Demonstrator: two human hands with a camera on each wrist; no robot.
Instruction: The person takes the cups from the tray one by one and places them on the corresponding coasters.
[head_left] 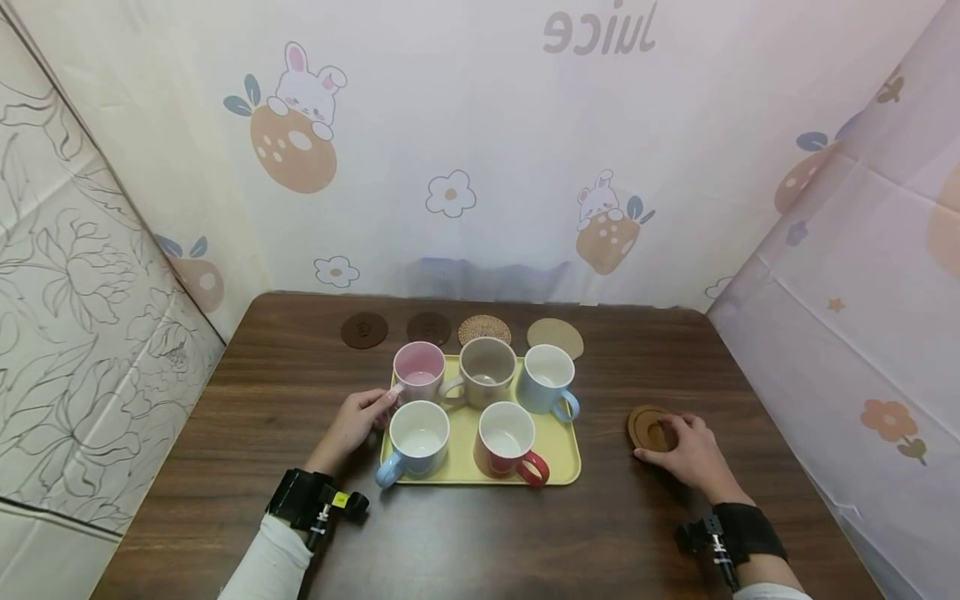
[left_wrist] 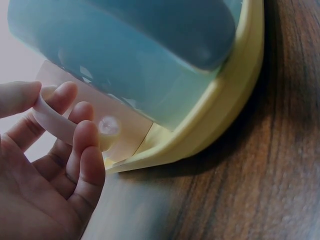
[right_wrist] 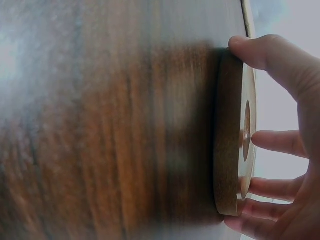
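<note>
My left hand [head_left: 362,421] pinches the handle of a pink mug [head_left: 418,367], standing at the back left of a yellow tray [head_left: 561,454]. In the left wrist view the thumb and fingers curl round that pale pink handle [left_wrist: 59,125], beside a light blue mug [left_wrist: 125,65]. To the tray's right, my right hand [head_left: 693,454] grips a round wooden coaster [head_left: 647,429] by its rim. The right wrist view has the thumb on one edge of the coaster [right_wrist: 230,135] and fingers on its top and far edge.
Also on the tray are a beige mug [head_left: 487,371], a red mug [head_left: 507,437] and another light blue mug [head_left: 546,379]. Behind it lie several flat coasters, among them a dark brown one [head_left: 364,331], a woven one [head_left: 484,327] and a tan one [head_left: 555,336]. Patterned curtains surround the table.
</note>
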